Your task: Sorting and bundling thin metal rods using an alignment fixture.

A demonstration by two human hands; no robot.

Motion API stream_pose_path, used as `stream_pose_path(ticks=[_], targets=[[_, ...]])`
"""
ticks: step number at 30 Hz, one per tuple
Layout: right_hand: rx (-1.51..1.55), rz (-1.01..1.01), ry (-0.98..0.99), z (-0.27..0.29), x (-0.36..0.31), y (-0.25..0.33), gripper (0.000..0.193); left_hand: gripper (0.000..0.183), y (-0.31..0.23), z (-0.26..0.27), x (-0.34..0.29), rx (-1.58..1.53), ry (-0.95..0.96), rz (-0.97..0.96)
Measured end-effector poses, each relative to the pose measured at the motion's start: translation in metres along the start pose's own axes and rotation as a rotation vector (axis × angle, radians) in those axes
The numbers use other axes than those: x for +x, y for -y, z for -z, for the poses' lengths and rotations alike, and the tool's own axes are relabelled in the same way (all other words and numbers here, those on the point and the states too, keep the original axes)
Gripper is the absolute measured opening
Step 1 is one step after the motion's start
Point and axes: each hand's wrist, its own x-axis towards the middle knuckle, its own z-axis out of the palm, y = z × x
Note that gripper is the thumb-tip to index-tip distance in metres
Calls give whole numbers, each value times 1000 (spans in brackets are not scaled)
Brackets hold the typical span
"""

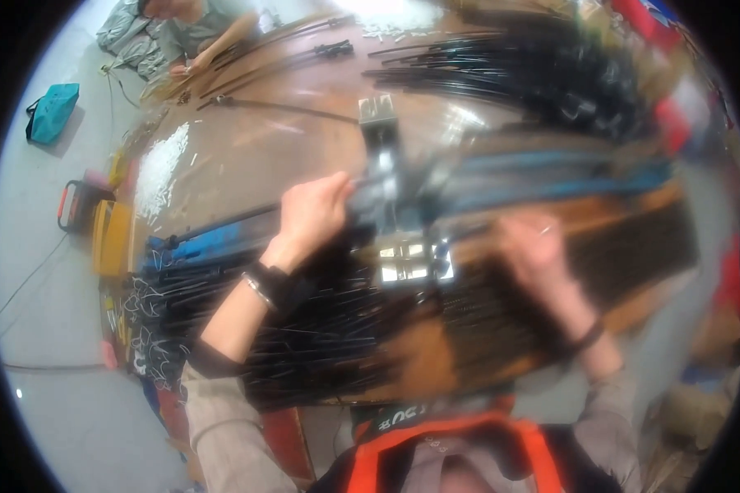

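My left hand [316,212] is closed at the middle of the table, left of a metal fixture [390,193]. A thin black rod [230,220] runs from the left side of the table up to that hand, and the fingers appear wrapped round it. Beyond the fingers, blur hides the rod's course. My right hand [530,242] hovers to the right of the fixture, its fingers smeared by motion. Shiny metal blocks [413,261] sit at the fixture's near end, between the two hands.
Many black rods [312,329] lie in front of me, with white loops at their left ends. Another dark bundle [501,74] fills the far right. White small pieces [163,172] are heaped at the left. A co-worker's hand [181,72] works at the far left. A yellow box [109,238] stands by the left edge.
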Motion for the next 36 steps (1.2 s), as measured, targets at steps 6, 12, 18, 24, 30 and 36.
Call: stream_pose_path(ticks=[6, 12, 18, 24, 30, 36], targets=[[143, -31, 1, -7, 26, 20, 23, 12, 5, 7, -6, 49, 5, 51], [500, -302, 173, -18, 19, 12, 18, 17, -1, -7, 0, 101, -99, -123], [485, -291, 360, -11, 25, 44, 33, 13, 27, -5, -3, 171, -248, -361], [161, 77, 358, -10, -20, 74, 34, 5, 108, 44, -22, 474, -389, -373], [158, 192, 492, -14, -8, 74, 25, 11, 24, 24, -108, 367, 43, -263], [277, 53, 598, -17, -8, 90, 23, 4, 6, 0, -111, 467, 108, -190]])
